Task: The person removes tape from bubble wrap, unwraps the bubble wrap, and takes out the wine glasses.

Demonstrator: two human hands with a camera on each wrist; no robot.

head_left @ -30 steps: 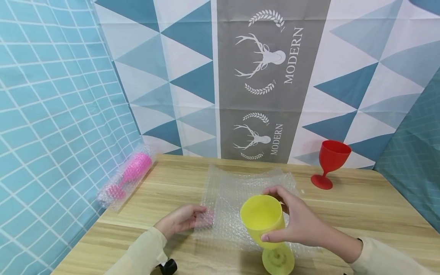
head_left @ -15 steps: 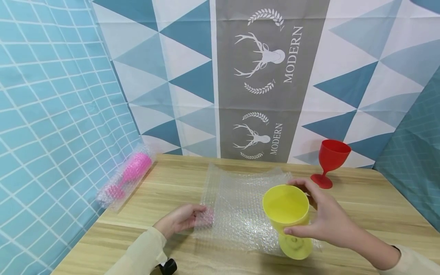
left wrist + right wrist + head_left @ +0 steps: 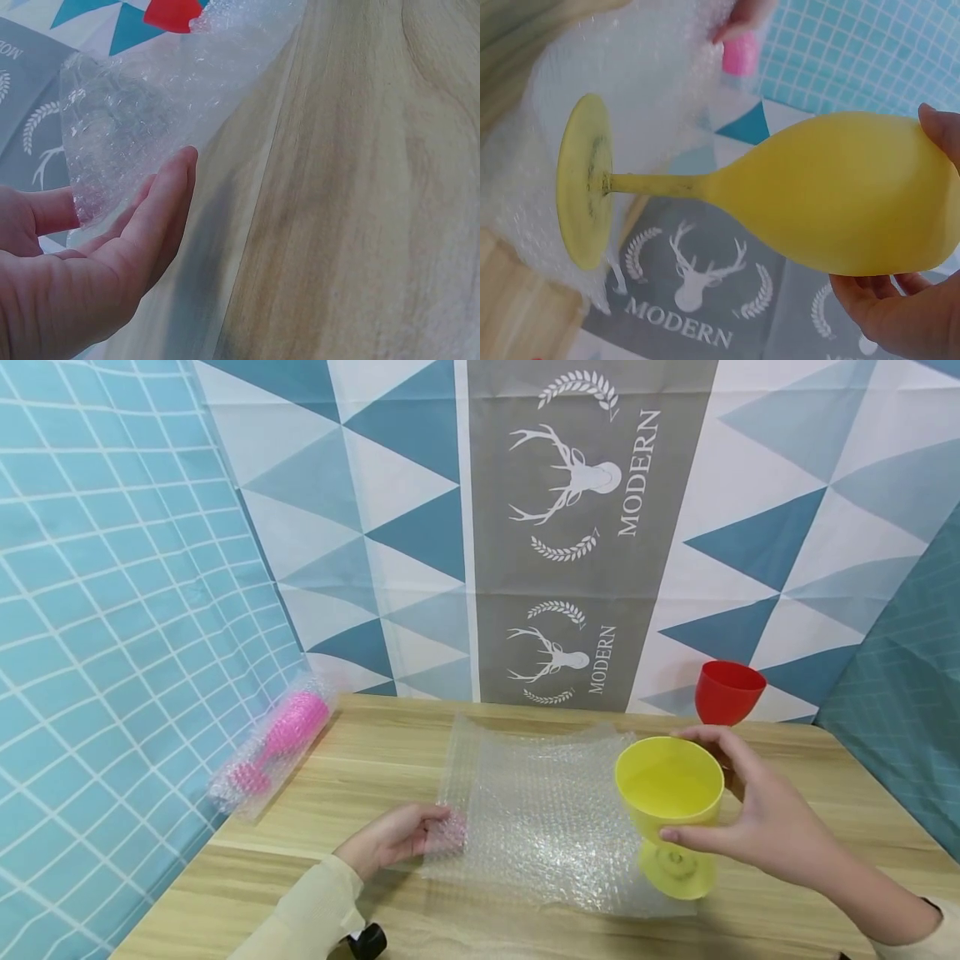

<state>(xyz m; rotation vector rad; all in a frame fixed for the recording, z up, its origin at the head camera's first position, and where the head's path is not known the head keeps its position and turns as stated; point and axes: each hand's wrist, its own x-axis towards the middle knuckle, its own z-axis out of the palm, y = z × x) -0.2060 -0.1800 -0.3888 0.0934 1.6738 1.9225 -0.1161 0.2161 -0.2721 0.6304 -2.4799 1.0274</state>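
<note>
A yellow plastic goblet (image 3: 670,785) is gripped round its bowl by my right hand (image 3: 772,827), thumb on the near side and fingers at the back. In the right wrist view the goblet's stem and round foot (image 3: 585,180) show whole. Its foot looks to be above the right part of the bubble wrap bag (image 3: 540,827); whether they touch I cannot tell. At the bag's left edge my left hand (image 3: 397,839) pinches the film between thumb and fingers. In the left wrist view the film (image 3: 135,127) rises from between the thumb and fingers.
A red goblet (image 3: 727,693) stands at the back right of the wooden table (image 3: 390,752), its lower part hidden behind the right hand. On the left lies a pink goblet (image 3: 292,727) wrapped in bubble wrap. Patterned cloth walls (image 3: 360,527) enclose the back and sides.
My right hand has carried the yellow goblet to the right and away from me, uncovering more of the bubble wrap. My left hand keeps its hold on the bag's edge.
</note>
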